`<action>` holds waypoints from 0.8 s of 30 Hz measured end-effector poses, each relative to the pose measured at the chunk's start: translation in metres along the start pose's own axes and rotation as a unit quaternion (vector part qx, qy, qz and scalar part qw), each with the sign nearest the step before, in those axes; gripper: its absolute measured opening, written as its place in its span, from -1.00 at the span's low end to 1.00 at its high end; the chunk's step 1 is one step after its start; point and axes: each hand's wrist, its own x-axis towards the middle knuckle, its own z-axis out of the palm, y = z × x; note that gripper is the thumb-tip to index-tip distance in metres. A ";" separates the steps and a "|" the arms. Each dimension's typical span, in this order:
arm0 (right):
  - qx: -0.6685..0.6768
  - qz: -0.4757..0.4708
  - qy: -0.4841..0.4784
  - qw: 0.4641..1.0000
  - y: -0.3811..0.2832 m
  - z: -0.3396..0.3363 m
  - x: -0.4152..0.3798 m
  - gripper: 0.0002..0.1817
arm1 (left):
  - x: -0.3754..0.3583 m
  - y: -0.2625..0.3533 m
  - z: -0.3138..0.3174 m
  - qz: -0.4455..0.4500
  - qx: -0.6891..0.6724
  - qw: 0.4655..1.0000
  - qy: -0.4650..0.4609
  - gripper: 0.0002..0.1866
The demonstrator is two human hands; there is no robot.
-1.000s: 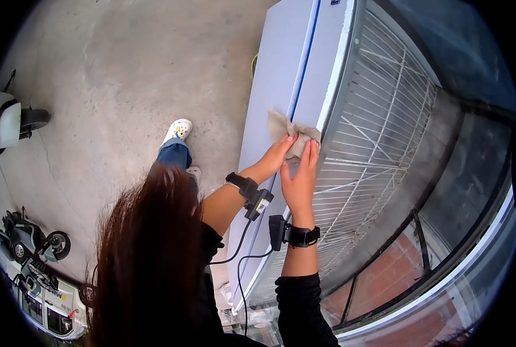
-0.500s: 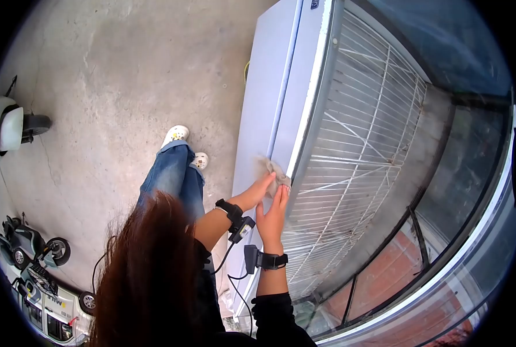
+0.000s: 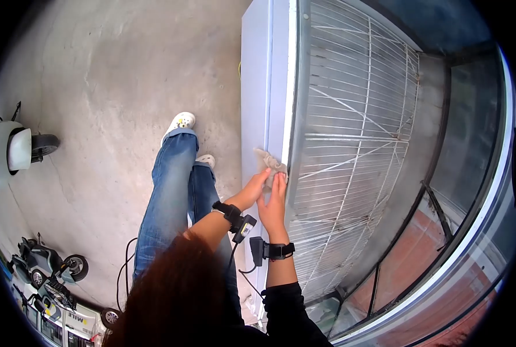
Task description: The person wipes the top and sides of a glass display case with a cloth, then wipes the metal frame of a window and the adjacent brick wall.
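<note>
A crumpled beige-grey cloth (image 3: 271, 163) is pressed against the pale lilac front panel (image 3: 256, 104) of a white-edged, glass-sided cabinet, near its upper rim. My left hand (image 3: 255, 188) grips the cloth from the left, its fingertips partly hidden in the folds. Close beside it, my right hand (image 3: 274, 205) has its fingers on the cloth's lower right part, by the white edge (image 3: 291, 87). Each wrist wears a black strap with a small device, and cables hang from them.
White wire racks (image 3: 350, 115) lie inside the cabinet behind the rim. My jeans (image 3: 168, 191) and white clogs (image 3: 182, 120) are on the concrete floor (image 3: 125, 75). Parked scooters (image 3: 43, 260) stand at lower left, another vehicle's wheel (image 3: 43, 146) at far left. Long hair covers the lower middle.
The cloth, blurred by motion before, now appears sharp. Both hands stay on it by the cabinet rim. The view has shifted, showing more of my legs.
</note>
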 end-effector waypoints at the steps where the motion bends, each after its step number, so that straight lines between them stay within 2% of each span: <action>1: -0.004 0.010 -0.005 1.000 0.001 0.000 -0.005 -0.33 | 0.003 -0.008 -0.006 -0.014 -0.004 1.000 -0.007 -0.49; 8: -0.081 0.028 -0.039 0.996 -0.021 -0.005 0.020 -0.32 | 0.019 0.024 -0.017 -0.036 -0.016 0.999 -0.018 -0.46; 10: -0.098 0.029 -0.020 0.995 -0.032 -0.007 0.038 -0.31 | 0.028 0.047 -0.018 -0.022 -0.014 0.999 -0.045 -0.47; 14: -0.109 0.030 -0.019 0.993 -0.056 -0.017 0.089 -0.32 | 0.062 0.075 -0.020 -0.007 -0.063 0.998 -0.017 -0.46; 16: -0.108 0.006 -0.015 0.994 -0.067 -0.027 0.119 -0.32 | 0.076 0.090 -0.024 0.002 -0.099 0.993 -0.064 -0.46; 20: -0.090 -0.013 -0.018 0.996 -0.096 -0.045 0.190 -0.31 | 0.101 0.153 -0.026 0.024 -0.081 0.995 -0.060 -0.45; 22: -0.082 -0.034 -0.010 0.996 -0.105 -0.053 0.218 -0.33 | 0.110 0.195 -0.028 0.025 -0.003 0.998 -0.055 -0.44; 24: -0.052 -0.049 -0.009 0.997 -0.117 -0.060 0.242 -0.36 | 0.119 0.220 -0.026 0.054 -0.022 0.997 -0.043 -0.43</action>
